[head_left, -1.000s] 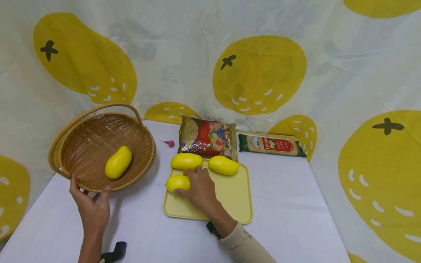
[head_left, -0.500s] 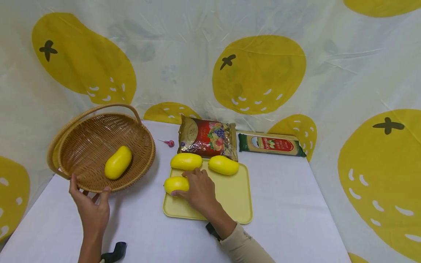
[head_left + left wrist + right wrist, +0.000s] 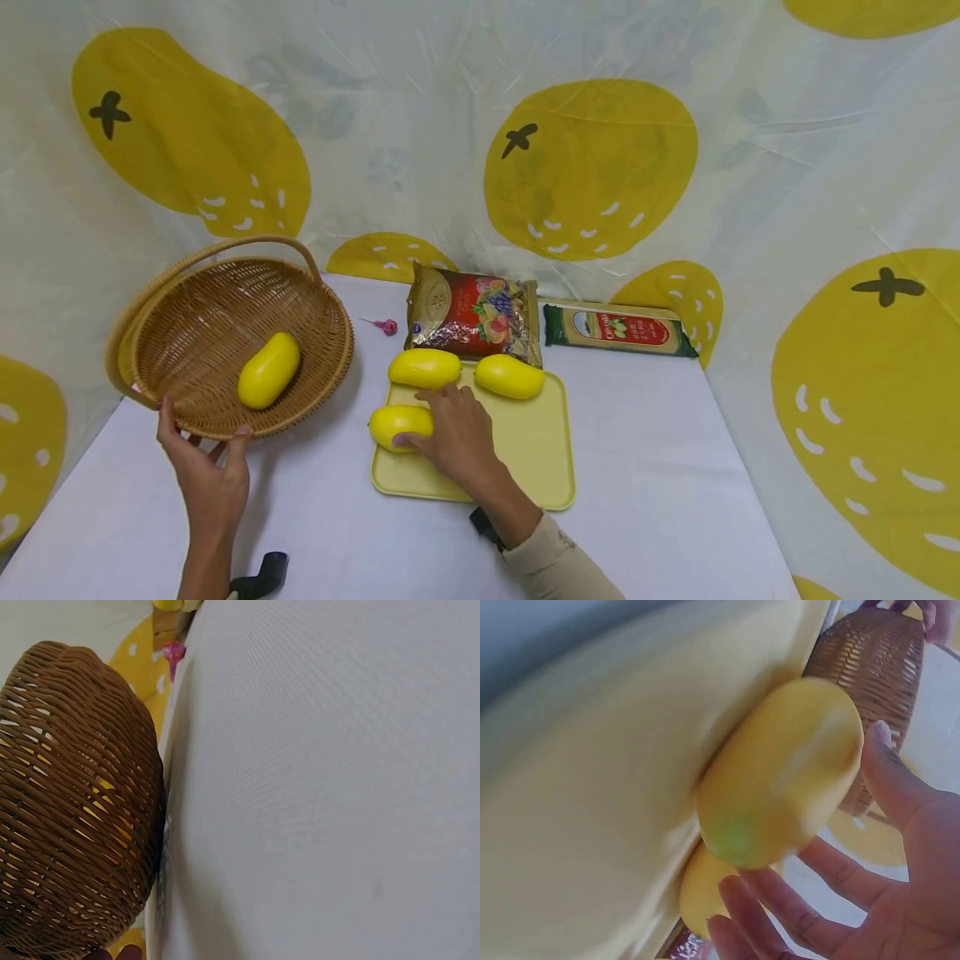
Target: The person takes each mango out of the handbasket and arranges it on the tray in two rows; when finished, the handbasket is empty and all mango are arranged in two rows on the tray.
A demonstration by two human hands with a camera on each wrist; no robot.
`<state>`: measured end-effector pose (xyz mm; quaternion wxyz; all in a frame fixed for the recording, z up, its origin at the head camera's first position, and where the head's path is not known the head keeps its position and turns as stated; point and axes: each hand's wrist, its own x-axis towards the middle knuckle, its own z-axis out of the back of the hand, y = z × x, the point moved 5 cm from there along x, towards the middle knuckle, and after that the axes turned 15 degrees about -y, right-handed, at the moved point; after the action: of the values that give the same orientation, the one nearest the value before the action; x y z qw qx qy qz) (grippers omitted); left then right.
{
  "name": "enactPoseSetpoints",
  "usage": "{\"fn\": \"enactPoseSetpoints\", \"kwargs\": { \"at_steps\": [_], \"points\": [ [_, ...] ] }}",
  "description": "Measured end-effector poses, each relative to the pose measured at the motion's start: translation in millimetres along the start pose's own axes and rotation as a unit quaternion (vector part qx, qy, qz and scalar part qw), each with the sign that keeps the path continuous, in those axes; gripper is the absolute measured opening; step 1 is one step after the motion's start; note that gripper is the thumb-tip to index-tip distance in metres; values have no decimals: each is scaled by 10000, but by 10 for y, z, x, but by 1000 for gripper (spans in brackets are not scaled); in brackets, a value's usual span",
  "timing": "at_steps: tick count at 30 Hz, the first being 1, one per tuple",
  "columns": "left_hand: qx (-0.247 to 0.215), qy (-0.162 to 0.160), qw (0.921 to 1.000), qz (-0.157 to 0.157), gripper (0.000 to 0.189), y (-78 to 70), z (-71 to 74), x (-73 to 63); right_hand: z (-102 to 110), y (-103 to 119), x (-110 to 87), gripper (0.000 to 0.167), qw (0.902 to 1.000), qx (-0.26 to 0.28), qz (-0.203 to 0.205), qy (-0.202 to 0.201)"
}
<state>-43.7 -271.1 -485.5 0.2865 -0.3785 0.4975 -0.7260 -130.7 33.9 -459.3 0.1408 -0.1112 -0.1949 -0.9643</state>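
Note:
On the left, my left hand [image 3: 206, 467] grips the near rim of a brown wicker basket [image 3: 202, 325], which tilts toward me. One yellow mango [image 3: 268, 371] lies inside. In the left wrist view the woven side [image 3: 82, 802] fills the left, with fingertips [image 3: 129, 952] at the bottom edge. My right hand [image 3: 457, 433] is around the right end of another mango [image 3: 390, 427] on the pale yellow tray [image 3: 525, 467]. Its fingers are spread loosely; the right wrist view shows the mango [image 3: 780, 772] resting on the tray between thumb and fingers. Two more mangoes [image 3: 425, 368] lie along the tray's far edge.
Behind the tray leans a red and gold candy bag [image 3: 472, 312]. To its right lies a long green and gold packet [image 3: 621, 330]. A pink lollipop [image 3: 387, 327] sits between basket and bag. A fruit-patterned cloth [image 3: 420, 150] hangs behind the white table [image 3: 645, 467].
The mango near my right hand has shifted slightly left and toward me, with more of it showing. The right hand has barely moved. My left hand and the basket stay nearly still.

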Motion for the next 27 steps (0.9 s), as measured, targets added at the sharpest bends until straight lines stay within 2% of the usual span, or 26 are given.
{"fn": "enactPoseSetpoints", "kwargs": {
  "at_steps": [4,9,12,20,27],
  "points": [
    [-1,16,10000,-19,94,5,-2,0,76,12,77,69,9995,278,22,-173],
    [5,2,10000,-51,95,14,-5,3,177,86,203,64,9940,942,319,-445],
    [22,-12,10000,-59,96,17,-7,3,243,151,291,62,9892,1319,459,-448],
    [34,-34,10000,-34,95,23,-5,10,392,408,502,61,9784,1899,735,-347],
    [67,-14,10000,4,95,8,-5,7,488,759,622,67,9747,1977,1017,-217]
  ]
}}
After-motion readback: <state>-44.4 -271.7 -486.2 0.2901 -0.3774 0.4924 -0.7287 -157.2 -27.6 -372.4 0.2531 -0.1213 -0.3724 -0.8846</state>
